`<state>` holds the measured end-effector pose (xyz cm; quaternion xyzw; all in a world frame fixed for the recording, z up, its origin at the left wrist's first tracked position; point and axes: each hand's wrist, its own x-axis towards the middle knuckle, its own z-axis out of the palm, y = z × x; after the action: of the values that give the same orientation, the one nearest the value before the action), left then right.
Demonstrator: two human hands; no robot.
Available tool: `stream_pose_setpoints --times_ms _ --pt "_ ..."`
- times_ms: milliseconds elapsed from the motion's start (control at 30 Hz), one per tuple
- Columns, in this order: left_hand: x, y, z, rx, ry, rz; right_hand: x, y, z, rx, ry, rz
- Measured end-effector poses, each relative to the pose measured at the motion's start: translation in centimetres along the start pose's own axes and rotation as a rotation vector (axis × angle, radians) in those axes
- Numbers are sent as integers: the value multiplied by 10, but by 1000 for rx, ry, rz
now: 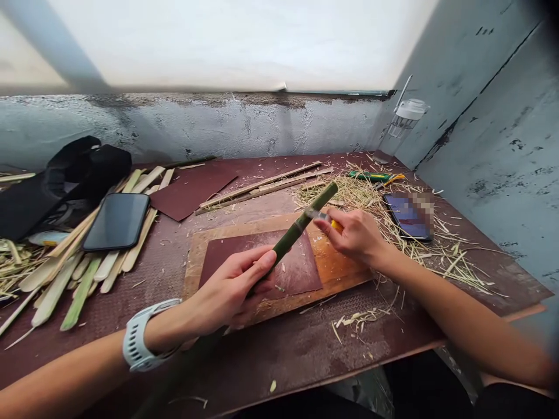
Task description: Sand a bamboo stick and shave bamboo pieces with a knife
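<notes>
A green bamboo stalk point(286, 240) slants up to the right over a wooden board point(343, 262), its lower part running down past the table edge. My left hand point(236, 285), below a pale watch strap on the wrist, is wrapped round the stalk's middle. Closed round a yellow-handled knife point(335, 226), my right hand point(360, 235) is beside the stalk's upper part. The knife's metal end meets the stalk near its node. Under the stalk, a dark red sheet point(262, 259) covers part of the board.
Bamboo strips point(56, 291) and a black phone point(117, 221) lie at left, beside a black bag point(26, 203). At right are shavings point(454, 262), a second phone point(404, 218) and a green cutter point(371, 176). A clear bottle point(399, 128) stands in the back right corner.
</notes>
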<state>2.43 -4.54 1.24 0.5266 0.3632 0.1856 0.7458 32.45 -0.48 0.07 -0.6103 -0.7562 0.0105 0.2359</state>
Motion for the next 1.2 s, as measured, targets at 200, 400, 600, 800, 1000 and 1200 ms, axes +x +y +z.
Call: stream_pose_setpoints --times_ms 200,400,600,800,1000,1200 --pt "-18 13 14 17 -102 -16 14 31 4 87 -1 144" --pt "-6 10 2 -82 34 85 10 12 13 82 -21 123" --pt "1 6 -5 -36 -4 113 9 17 3 74 67 186" --pt "7 -1 -7 -54 56 65 6 11 0 100 120 188" --pt "6 -1 -3 -56 57 101 -1 -1 -1 162 44 86" --pt "-2 0 0 -9 -13 56 -8 -5 7 225 13 0"
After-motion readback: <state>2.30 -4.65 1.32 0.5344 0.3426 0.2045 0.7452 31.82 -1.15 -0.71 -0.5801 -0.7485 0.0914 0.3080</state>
